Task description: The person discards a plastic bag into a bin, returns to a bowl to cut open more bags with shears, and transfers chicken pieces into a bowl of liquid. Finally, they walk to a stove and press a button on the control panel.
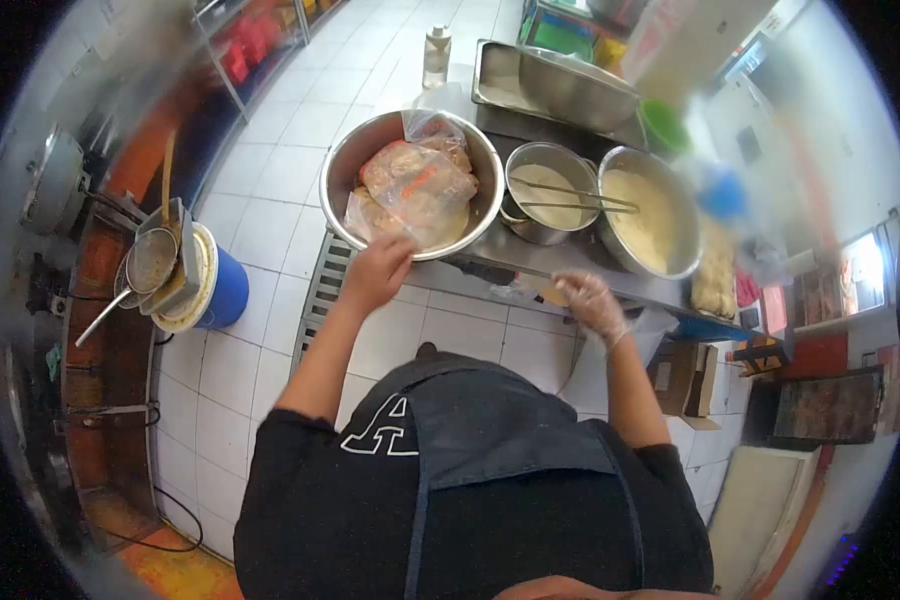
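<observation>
Bare left hand (378,270) bends over the near rim of a wide round steel bowl (487,200), fingertips at the clear plastic bag (420,195) inside; I cannot tell whether they pinch it. Clear-gloved right hand (592,305) curls beside the grey metal counter (508,248), grip unclear. Tugging hard could tear the bag; a bump could dislodge the 2-armed steel tongs (570,193)

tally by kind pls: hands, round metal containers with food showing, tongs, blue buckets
Hands: 2 (left hand, right hand)
Round metal containers with food: 3 (large bowl, pot, smaller bowl)
Tongs: 1
Blue bucket: 1
Total: 7
</observation>
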{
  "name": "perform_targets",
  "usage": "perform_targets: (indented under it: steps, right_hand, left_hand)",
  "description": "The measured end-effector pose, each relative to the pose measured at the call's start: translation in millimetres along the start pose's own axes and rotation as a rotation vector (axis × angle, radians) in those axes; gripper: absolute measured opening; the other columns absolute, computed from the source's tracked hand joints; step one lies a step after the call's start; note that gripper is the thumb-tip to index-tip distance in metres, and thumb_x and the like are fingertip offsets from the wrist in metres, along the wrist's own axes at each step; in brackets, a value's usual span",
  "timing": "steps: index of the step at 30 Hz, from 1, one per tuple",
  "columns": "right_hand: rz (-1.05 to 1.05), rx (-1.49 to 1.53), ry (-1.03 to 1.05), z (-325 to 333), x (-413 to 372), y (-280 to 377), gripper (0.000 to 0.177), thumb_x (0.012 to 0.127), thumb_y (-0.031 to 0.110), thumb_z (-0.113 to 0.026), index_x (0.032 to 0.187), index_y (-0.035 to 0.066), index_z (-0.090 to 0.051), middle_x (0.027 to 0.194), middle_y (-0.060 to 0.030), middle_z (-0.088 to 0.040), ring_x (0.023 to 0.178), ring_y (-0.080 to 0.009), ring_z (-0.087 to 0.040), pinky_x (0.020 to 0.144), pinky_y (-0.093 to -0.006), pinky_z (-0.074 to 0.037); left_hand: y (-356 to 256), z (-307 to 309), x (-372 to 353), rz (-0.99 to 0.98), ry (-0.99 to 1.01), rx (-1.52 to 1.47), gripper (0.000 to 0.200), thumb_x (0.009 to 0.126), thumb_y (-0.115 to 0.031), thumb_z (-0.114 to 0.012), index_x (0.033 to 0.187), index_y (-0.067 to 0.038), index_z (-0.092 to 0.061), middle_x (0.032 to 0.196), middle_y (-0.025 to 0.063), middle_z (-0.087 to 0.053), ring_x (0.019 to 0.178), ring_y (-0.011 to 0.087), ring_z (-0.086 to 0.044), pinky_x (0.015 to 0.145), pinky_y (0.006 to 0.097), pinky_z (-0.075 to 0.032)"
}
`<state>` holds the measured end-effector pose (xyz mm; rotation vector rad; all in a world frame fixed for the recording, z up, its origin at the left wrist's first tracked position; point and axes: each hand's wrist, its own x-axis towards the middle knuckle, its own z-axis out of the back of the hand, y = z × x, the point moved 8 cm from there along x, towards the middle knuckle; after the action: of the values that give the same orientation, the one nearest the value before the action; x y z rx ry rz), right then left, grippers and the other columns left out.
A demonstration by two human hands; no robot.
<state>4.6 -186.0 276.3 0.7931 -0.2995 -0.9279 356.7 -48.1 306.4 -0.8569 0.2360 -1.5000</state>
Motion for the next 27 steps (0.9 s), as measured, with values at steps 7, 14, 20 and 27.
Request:
perform_targets:
  steps: [7,14,20,27]
  right_hand:
    - [0.284,-0.160,-0.190,95.7,149.0,80.0,0.022,0.096,0.022,-0.065,0.110,0.006,-0.072,0.103,-0.0103,-0.073,0.094,-0.0207,-0.067,0.086,-0.0347,-0.052]
    - [0.256,-0.259,0.110,51.8,337.5,78.5,0.026,0.094,0.022,-0.059,0.111,0.007,-0.072,0.098,-0.0159,-0.074,0.088,-0.0287,-0.070,0.081,-0.0355,-0.054]
    - [0.645,-0.797,0.814,-102.0,455.4,-23.2,0.025,0.087,0.024,-0.065,0.099,0.006,-0.076,0.097,-0.0161,-0.074,0.080,-0.0320,-0.070,0.074,-0.0406,-0.055]
    - [0.386,-0.963,0.980,-123.9,442.6,-25.8,0.021,0.084,0.020,-0.065,0.092,0.004,-0.077,0.098,-0.0166,-0.074,0.083,-0.0324,-0.071,0.077,-0.0420,-0.057]
  left_hand:
    - [-1.2,-72.0,137.8,-0.221,0.130,0.506,0.055,0.081,-0.036,-0.073,0.134,-0.026,-0.059,0.120,0.0089,-0.067,0.106,0.0326,-0.067,0.091,0.0467,-0.050]
    - [64.7,-125.9,161.7,0.062,0.137,0.580,0.063,0.078,-0.034,-0.071,0.137,-0.021,-0.052,0.089,0.0122,-0.072,0.085,0.0292,-0.072,0.069,0.0412,-0.055]
    - [103.7,-145.1,158.7,0.407,0.428,0.679,0.024,0.094,-0.026,-0.060,0.111,-0.015,-0.074,0.126,0.0152,-0.063,0.117,0.0342,-0.058,0.105,0.0433,-0.042]
    - [98.5,-41.0,177.9,0.552,-0.097,0.095,0.011,0.081,-0.016,-0.066,0.089,-0.009,-0.061,0.077,0.0157,-0.064,0.076,0.0311,-0.066,0.066,0.0439,-0.051]
